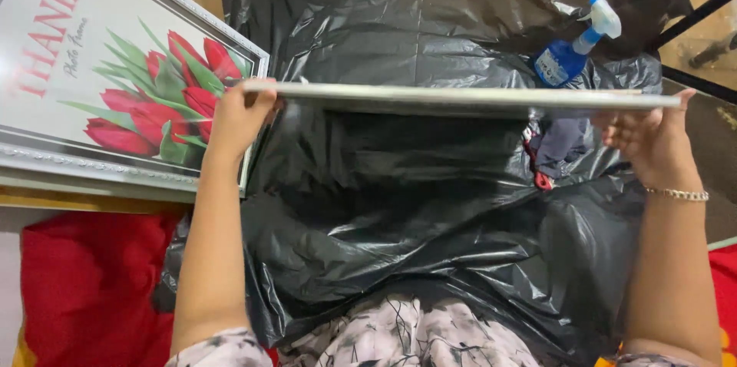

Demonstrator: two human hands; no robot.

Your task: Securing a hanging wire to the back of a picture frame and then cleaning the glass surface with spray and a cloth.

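I hold a thin flat panel (pixel 461 98) edge-on and level in front of me, above a black plastic sheet (pixel 399 213) spread over my lap and the floor. My left hand (pixel 238 117) grips the panel's left end. My right hand (pixel 652 140), with a gold bracelet at the wrist, holds the right end with fingers under the edge. The panel's face is hidden from this angle.
A silver picture frame (pixel 115 83) with a print of red tulips lies at the left. A blue spray bottle (pixel 572 48) lies on the plastic at the far right, with a dark cloth (pixel 560 148) below it. Red fabric (pixel 84 290) lies at the lower left.
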